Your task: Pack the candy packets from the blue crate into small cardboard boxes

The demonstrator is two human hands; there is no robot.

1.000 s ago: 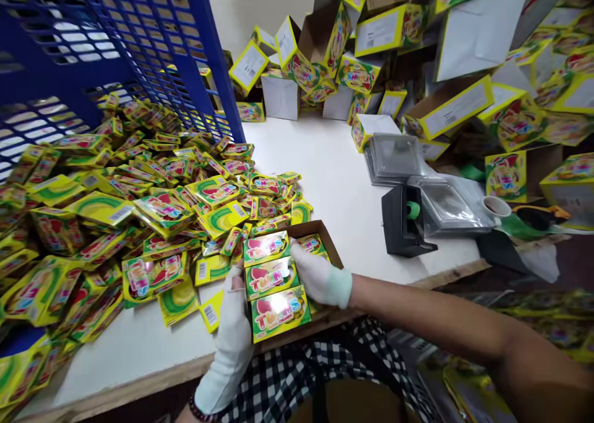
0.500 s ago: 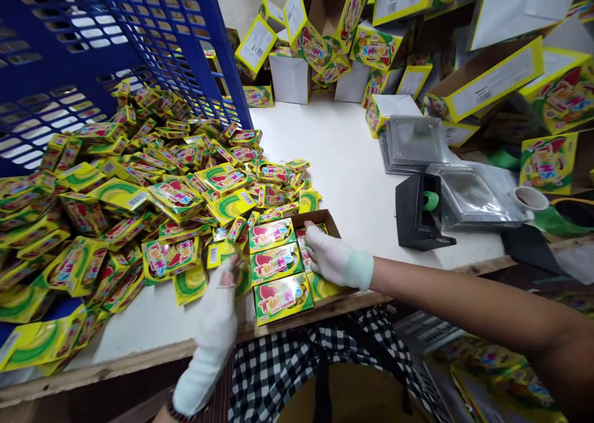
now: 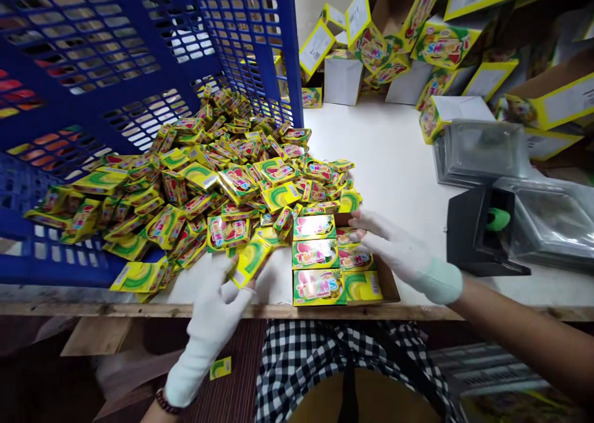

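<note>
Yellow "Twins" snack packets lie in a heap point(image 3: 208, 188) on the white table. My left hand point(image 3: 216, 311), in a white glove, grips one tilted yellow packet point(image 3: 250, 261) at the heap's front edge. A shallow cardboard box point(image 3: 388, 285) holds neat rows of packets, the nearest a flat packet point(image 3: 318, 287). My right hand point(image 3: 399, 253), also gloved, lies open with spread fingertips touching the packets at the box's right side.
A blue mesh crate point(image 3: 139, 46) leans over the heap at left. Open yellow cartons point(image 3: 445, 46) are piled at the back. A black dispenser point(image 3: 482, 231) and clear plastic trays point(image 3: 482, 151) stand right. One packet point(image 3: 220, 367) lies below the table's wooden edge point(image 3: 139, 310).
My left hand has moved up toward the heap and taken a yellow packet. My right hand has shifted to the box's right side. The view has turned, moving the table contents rightward.
</note>
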